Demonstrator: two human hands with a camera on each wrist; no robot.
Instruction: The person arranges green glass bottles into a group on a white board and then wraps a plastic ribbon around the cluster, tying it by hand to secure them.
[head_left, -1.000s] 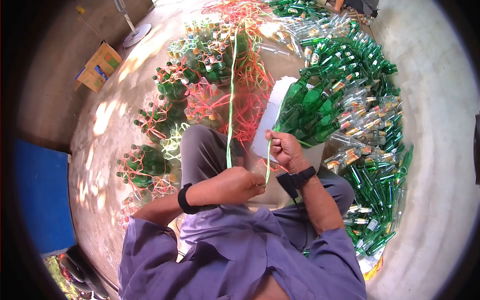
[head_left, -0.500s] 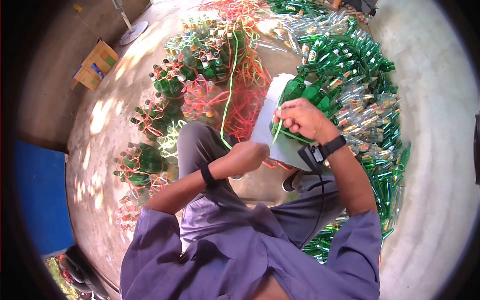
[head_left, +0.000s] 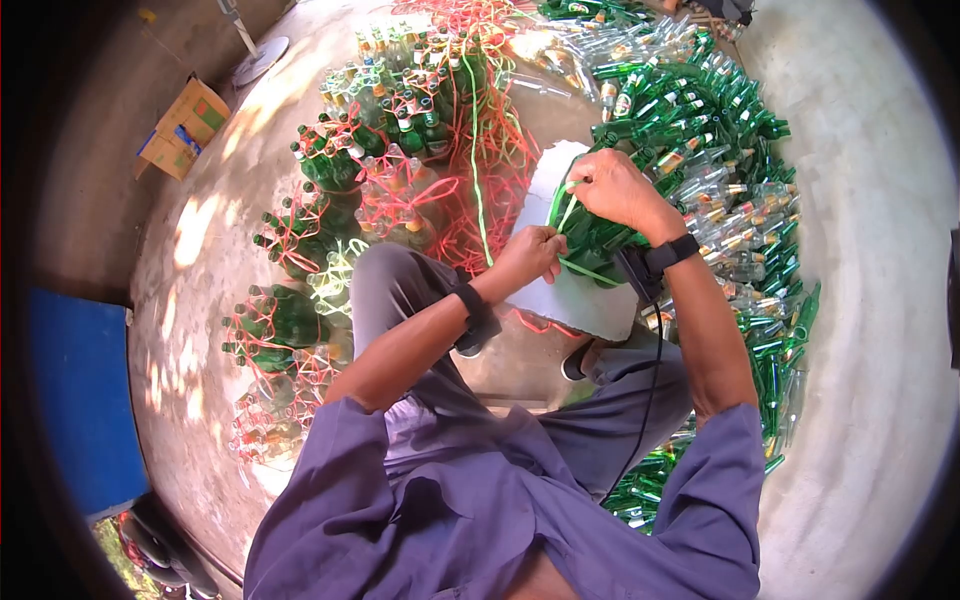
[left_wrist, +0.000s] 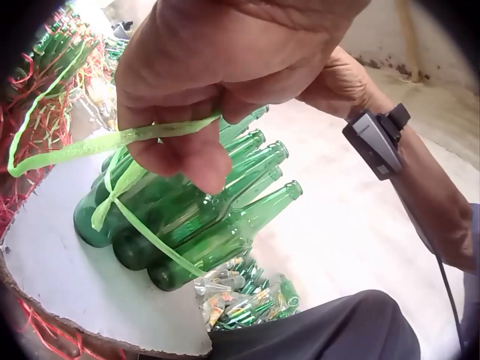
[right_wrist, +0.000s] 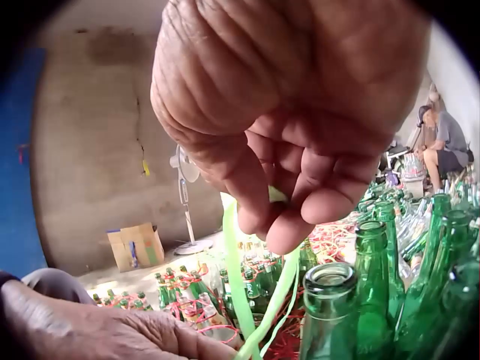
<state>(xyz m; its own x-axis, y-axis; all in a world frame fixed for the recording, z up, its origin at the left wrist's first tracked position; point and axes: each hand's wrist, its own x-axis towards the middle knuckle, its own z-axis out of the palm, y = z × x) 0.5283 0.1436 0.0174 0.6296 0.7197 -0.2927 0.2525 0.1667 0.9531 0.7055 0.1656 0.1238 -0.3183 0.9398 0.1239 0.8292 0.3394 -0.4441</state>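
Note:
A bundle of green glass bottles (left_wrist: 187, 232) lies tilted on a white board (left_wrist: 67, 262), with light-green plastic strapping (left_wrist: 154, 241) round it and a small knot at the near side. My left hand (head_left: 530, 258) is close to that knot, its fingers curled round the strapping's long tail. Farther out over the bottles, my right hand (head_left: 615, 190) pinches a length of the same strapping between thumb and fingertips. In the right wrist view the pinched strapping (right_wrist: 236, 270) hangs in a loop down toward the left hand. Both hands partly cover the bottles in the head view.
Loose green and clear bottles (head_left: 740, 210) are heaped along the right wall. Tied bottle bundles (head_left: 285, 315) stand on the left, beside tangled red strapping (head_left: 480, 200). A cardboard box (head_left: 185, 130) and a stand fan (right_wrist: 187, 195) are farther back. Another person (right_wrist: 442, 142) sits beyond the heap.
My right hand has moved forward over the bottles with the strapping. The left hand has gone from my lap forward and right, up to the bundle.

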